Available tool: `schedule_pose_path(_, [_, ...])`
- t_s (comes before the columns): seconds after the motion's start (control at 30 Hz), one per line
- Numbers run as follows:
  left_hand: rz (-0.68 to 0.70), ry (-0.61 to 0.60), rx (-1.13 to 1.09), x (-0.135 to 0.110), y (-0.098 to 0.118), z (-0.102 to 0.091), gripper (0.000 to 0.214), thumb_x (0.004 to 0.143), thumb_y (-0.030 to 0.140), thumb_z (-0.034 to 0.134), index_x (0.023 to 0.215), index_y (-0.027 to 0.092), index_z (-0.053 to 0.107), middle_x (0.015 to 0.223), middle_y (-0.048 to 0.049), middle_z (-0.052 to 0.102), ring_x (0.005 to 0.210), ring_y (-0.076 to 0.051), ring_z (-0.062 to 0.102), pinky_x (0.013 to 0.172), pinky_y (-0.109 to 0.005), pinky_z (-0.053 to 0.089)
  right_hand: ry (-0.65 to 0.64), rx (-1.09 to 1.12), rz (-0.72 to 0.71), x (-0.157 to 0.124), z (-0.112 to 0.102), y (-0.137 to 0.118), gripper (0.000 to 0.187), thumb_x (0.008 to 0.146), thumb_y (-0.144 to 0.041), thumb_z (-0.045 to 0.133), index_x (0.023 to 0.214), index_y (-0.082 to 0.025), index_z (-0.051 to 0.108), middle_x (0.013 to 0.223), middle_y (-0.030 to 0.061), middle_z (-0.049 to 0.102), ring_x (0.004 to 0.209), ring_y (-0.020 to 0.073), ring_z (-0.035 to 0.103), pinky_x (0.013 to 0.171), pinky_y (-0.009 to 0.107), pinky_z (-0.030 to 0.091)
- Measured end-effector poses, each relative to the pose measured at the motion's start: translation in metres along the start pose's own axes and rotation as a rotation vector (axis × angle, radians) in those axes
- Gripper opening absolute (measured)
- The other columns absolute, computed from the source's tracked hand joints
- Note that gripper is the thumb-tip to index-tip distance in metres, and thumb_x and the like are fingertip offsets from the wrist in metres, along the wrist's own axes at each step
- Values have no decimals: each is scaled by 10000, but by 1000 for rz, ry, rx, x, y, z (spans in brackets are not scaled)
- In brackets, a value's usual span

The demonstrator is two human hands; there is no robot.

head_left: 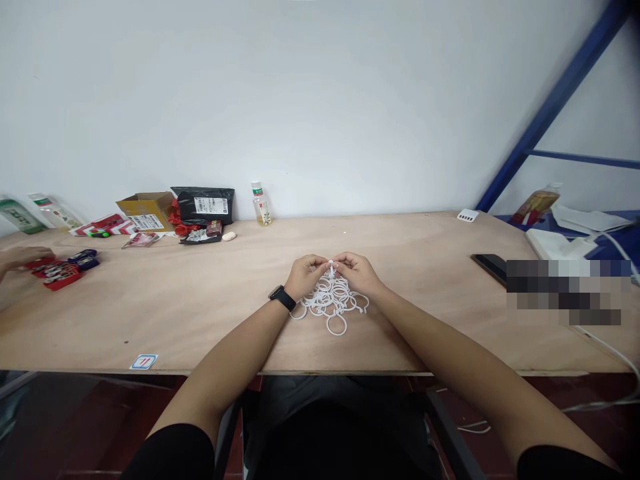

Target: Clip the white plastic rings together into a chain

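White plastic rings [333,300], tangled in a heap
Left hand [306,277] and right hand [357,273] grip the topmost ring, fingers pinched closed; plywood table [200,327], white wall [300,100].

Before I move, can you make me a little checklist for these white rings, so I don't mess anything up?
1. Both hands holding on: ok. The left hand and right hand pinch the top of the white plastic rings.
2. Rings on the wooden table: ok. None hang over the edge.
3. Rings free from each other: cannot tell. They overlap, so any links are hidden.
4. Watch away from the rings: ok. There is a small gap.
5. Other person's hand away from the rings: ok. It is far off to the left.
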State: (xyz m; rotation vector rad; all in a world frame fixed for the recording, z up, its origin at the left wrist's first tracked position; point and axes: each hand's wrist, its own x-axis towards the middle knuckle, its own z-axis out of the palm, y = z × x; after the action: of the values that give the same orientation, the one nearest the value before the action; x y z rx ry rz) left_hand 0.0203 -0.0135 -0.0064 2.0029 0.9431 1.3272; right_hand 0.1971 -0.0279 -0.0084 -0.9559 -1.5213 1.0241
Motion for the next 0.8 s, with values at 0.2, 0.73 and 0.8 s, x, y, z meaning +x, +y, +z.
schedule_pose_path(0.2, [82,-17,34,0,3,-2,282,837,416,633,773,148,693,740,-48,679,711,-141,604,705,-275,481,-46,71,-24,1,-2,-1,311,745,-465,692,838,-179,611,647,-18,590,600,119,548,575,246,444])
schedule_pose_path(0.73, [9,-120,492,3,-13,-4,181,860,257,572,939,216,730,1004,-64,703,983,-220,598,946,-394,426,129,-848,-196,20,-38,14,177,850,-212,559,959,-196,698,999,81,714,960,232,618,915,393,424])
schedule_pose_path(0.8, [-40,-157,552,3,-14,-6,197,862,265,555,936,233,734,1027,-61,696,1008,-232,586,955,-408,412,147,-1019,-173,26,-48,17,218,849,-188,561,1010,-194,708,1050,102,701,1027,260,588,943,408,391])
